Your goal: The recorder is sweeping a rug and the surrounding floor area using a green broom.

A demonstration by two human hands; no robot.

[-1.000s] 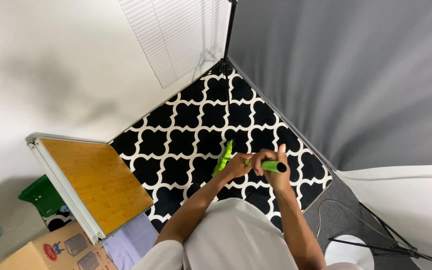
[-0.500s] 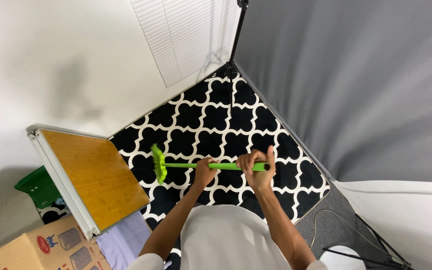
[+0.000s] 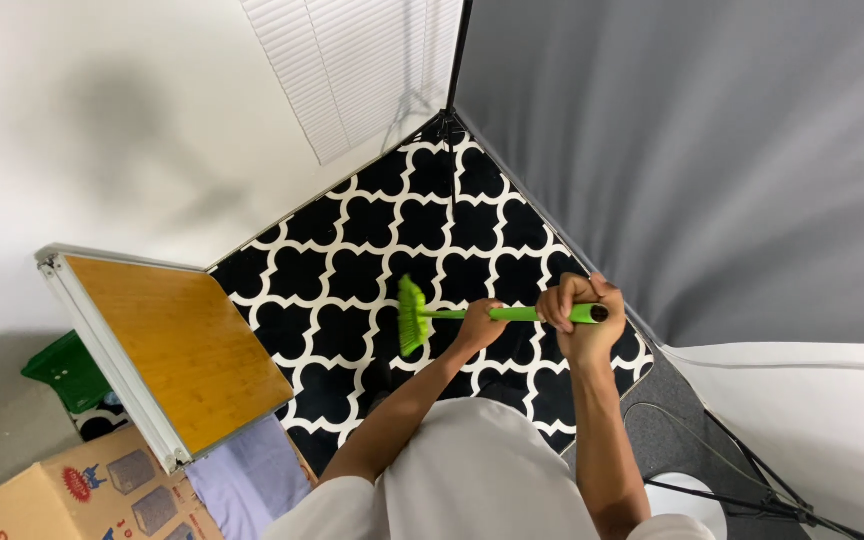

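Head view, looking straight down. We hold a bright green broom (image 3: 472,315) in both hands over the black-and-white patterned rug (image 3: 352,290). Long axis runs nearly level across the frame, left to right; bristle head (image 3: 410,315) points left, the black-capped handle end points right.

Left hand (image 3: 480,322) wraps the handle just behind the bristle head, grip clamped round the shaft. Right hand (image 3: 577,312) wraps the handle at its far right end, grip also closed tight on it, the cap showing just past the fingers. Hands are apart, a short bare run of handle between them.

Bristles blurred; we cannot tell whether they touch the rug.

Left of us: a wood-topped table (image 3: 177,350) with a pale metal edge, well apart from the broom. Below it a cardboard box (image 3: 82,495), a green bin (image 3: 60,372), lilac cloth (image 3: 242,475). Grey backdrop (image 3: 692,160) to the right, a black light stand (image 3: 455,90) at the rug's far corner.
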